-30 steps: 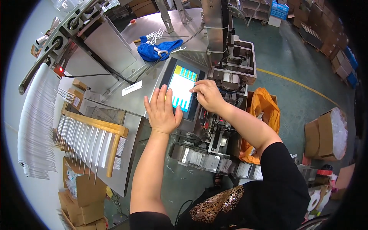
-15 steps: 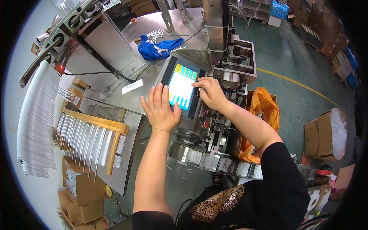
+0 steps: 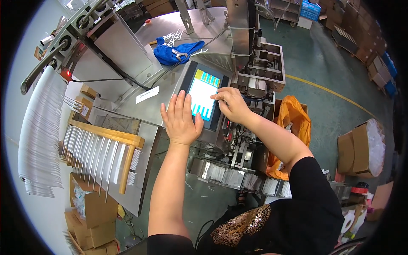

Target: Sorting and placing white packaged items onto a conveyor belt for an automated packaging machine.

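Bare left hand (image 3: 181, 122) shifts slightly toward the black-framed rectangular touchscreen (image 3: 202, 95).
Left fingers fan out; bare right hand (image 3: 231, 104) curls over it, pinch unclear.

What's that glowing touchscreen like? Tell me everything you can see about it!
The touchscreen is a flat rectangle with a dark frame, mounted on a silver metal machine and slanting in the picture. It's lit: white in the middle, a yellow patch at the top left, and blue bars near the top and bottom. The right hand's fingertips are at its right side; the left hand overlaps its lower left. Exact contact is hard to tell.
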The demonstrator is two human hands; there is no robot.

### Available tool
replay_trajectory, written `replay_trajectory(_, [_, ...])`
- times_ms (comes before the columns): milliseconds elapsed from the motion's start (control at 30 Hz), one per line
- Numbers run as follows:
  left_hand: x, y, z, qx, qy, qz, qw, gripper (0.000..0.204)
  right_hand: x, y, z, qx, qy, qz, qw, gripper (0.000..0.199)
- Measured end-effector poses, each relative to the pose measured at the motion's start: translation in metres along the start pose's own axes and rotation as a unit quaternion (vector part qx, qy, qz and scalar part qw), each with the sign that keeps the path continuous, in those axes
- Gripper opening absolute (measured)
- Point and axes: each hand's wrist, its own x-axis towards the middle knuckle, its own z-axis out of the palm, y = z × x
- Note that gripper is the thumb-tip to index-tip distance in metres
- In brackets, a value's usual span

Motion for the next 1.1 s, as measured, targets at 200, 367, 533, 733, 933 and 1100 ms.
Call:
replay_trajectory(200, [0.002,0.0,0.0,-0.005,0.003,0.001,1.0,0.056,0.009,-0.005,0.005,0.0,-0.017,-0.026,1.0,0.03])
replay_trajectory(367, [0.001,-0.001,0.001,-0.007,0.009,0.004,1.0,0.056,0.013,-0.01,0.007,-0.006,-0.02,-0.022,1.0,0.03])
replay_trajectory(533, [-0.001,-0.002,0.002,-0.025,0.01,-0.006,1.0,0.055,0.016,-0.016,0.009,-0.008,-0.014,-0.027,1.0,0.031])
replay_trajectory(733, [0.001,-0.001,0.001,-0.019,0.007,0.007,1.0,0.058,0.014,-0.012,0.014,-0.038,-0.02,-0.024,0.999,0.034])
replay_trajectory(933, [-0.002,-0.002,0.002,-0.032,0.006,-0.006,0.999,0.055,0.017,-0.019,0.012,-0.025,0.008,-0.017,1.0,0.034])
replay_trajectory(1100, [-0.001,-0.001,0.002,-0.035,0.007,-0.003,0.999,0.055,0.016,-0.015,0.013,-0.037,-0.028,-0.005,0.999,0.033])
